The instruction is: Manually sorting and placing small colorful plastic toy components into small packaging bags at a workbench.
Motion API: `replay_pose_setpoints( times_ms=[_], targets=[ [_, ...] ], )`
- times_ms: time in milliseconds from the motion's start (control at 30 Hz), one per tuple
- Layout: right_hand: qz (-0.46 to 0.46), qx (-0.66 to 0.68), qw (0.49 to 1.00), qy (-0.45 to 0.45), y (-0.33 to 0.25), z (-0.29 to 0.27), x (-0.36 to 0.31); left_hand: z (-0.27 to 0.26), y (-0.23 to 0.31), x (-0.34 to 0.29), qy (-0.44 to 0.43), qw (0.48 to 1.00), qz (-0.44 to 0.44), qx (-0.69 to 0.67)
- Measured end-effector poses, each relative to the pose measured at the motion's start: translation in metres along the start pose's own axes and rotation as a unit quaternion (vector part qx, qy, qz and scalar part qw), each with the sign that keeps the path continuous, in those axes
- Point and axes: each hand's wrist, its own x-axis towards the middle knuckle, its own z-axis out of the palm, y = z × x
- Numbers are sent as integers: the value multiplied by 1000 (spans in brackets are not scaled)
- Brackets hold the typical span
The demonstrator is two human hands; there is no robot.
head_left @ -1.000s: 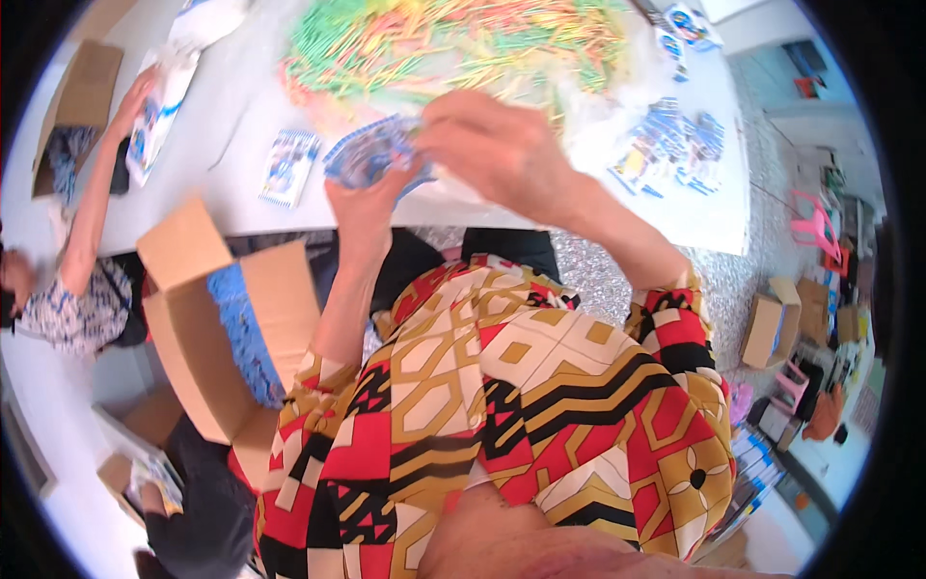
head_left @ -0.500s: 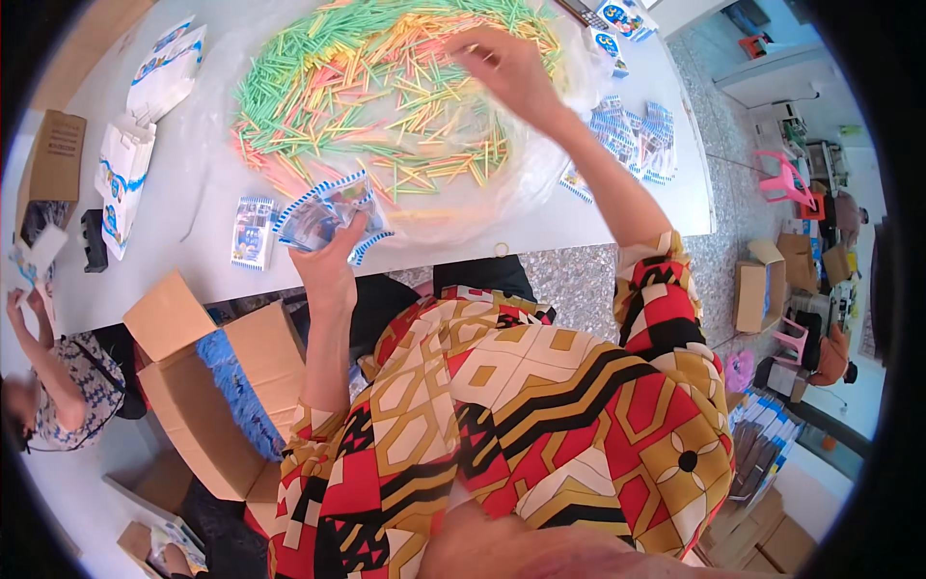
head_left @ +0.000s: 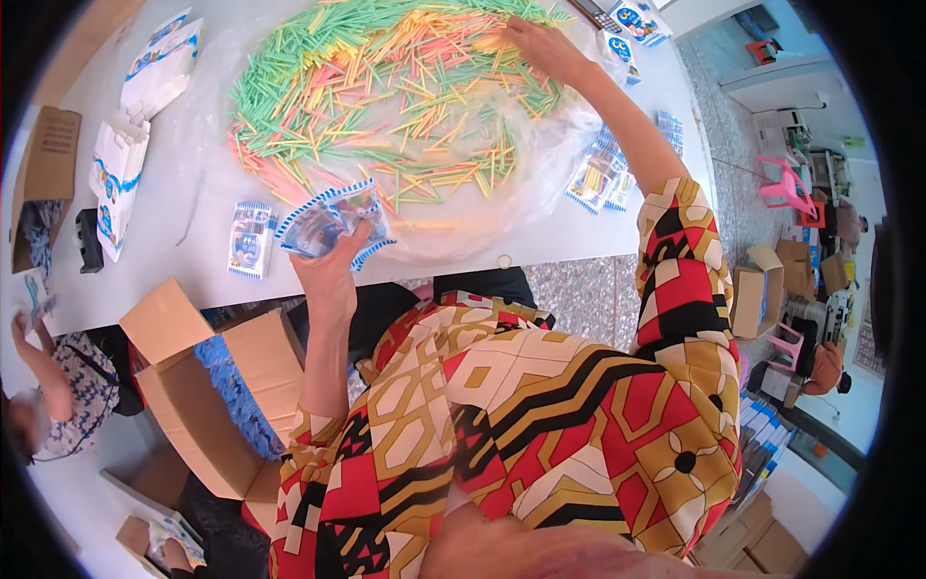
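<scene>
My left hand [head_left: 331, 273] grips a clear plastic packet [head_left: 323, 220] with blue-and-white striped ends near the table's front edge. A large pile of thin green, yellow and pink sticks [head_left: 318, 92] spreads over a clear plastic sheet [head_left: 540, 145]. My right hand [head_left: 548, 50] reaches to the far right part of that pile. Its fingers are pressed together, tips down among the sticks; what they hold, if anything, is hidden. Left of my left hand lies another striped packet [head_left: 251, 241], and several filled packets [head_left: 600, 174] lie at the table's right side.
White paper bags [head_left: 118, 179] and a black object [head_left: 89, 241] stand on the left of the table [head_left: 174, 275]. An open cardboard box [head_left: 183, 405] with blue packets sits below it. Another person [head_left: 72, 391] works at far left. Small boxes [head_left: 637, 24] stand at far right.
My right hand has moved away and to the right, down onto the pile. My left hand keeps the packet in nearly the same place. The person at left has shifted their hands.
</scene>
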Motion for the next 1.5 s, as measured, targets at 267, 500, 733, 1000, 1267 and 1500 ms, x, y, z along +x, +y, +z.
replay_pose_setpoints(
  times_ms=[267, 500, 733, 1000, 1267, 1500],
  targets=[
    [119, 83, 989, 23, 11, 14, -2, 2, 0, 1, -8, 1000, -7, -2],
    [228, 310, 919, -87, -23, -41, 4, 0, -3, 2, -8, 1000, -15, -4],
    [1, 55, 998, -28, 12, 10, -6, 5, -1, 0, -20, 1000, -11, 4],
    [47, 42, 997, -39, 6, -1, -2, -2, 0, -1, -23, 1000, 1, 4],
    [248, 341, 898, 127, -30, -32, 7, -3, 2, -3, -14, 1000, -8, 6],
    [198, 571, 794, 57, -113, -10, 5, 3, 5, -1, -16, 1000, -6, 1]
  ],
)
